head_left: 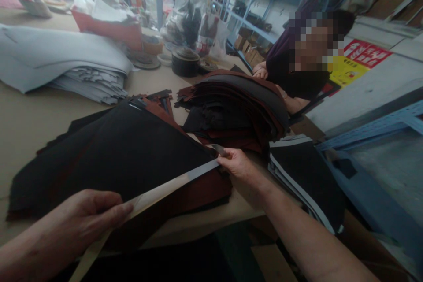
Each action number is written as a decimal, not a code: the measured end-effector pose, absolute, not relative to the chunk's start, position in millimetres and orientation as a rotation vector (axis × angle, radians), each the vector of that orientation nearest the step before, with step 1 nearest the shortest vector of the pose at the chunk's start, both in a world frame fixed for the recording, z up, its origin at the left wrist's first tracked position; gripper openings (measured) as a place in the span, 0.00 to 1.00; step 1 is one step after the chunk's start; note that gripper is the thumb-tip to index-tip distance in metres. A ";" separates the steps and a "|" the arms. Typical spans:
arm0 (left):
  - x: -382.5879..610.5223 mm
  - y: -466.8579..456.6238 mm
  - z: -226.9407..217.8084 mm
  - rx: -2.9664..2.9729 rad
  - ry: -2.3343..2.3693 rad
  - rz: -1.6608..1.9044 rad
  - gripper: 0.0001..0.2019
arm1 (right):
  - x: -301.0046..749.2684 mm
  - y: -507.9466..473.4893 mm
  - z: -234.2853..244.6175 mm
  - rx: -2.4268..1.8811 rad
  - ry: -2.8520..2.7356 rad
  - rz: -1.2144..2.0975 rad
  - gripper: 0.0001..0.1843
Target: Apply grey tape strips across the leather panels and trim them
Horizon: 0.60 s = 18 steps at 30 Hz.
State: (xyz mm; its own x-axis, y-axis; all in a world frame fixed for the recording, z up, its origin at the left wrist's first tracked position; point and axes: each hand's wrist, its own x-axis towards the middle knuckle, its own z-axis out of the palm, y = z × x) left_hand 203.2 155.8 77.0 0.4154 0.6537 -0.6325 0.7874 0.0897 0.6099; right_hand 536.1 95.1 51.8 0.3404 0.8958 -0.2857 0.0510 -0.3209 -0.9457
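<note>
A long pale strip, flat and narrow like tape, runs between my two hands. My left hand pinches it between thumb and fingers, and its loose end hangs down below that hand. The fingers of my right hand close on the strip's far end, with a small grey flat piece sticking out from the same grip; I cannot make out what it is. Behind the strip lies a fanned stack of black and reddish-brown sheets on the table.
Another person sits at the right, arms on a second stack of dark sheets. White-edged black sheets lie right of my right hand. Grey-white sheets, an orange box and a black round container stand farther back.
</note>
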 end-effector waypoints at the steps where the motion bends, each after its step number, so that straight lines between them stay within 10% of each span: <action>1: 203.9 157.2 79.2 1.614 1.276 -0.193 0.28 | 536.1 95.2 51.6 -1.673 -0.889 1.112 0.10; 18: 228.8 157.9 121.5 1.595 1.280 -0.257 0.22 | 516.6 95.4 73.2 -1.623 -1.264 0.965 0.08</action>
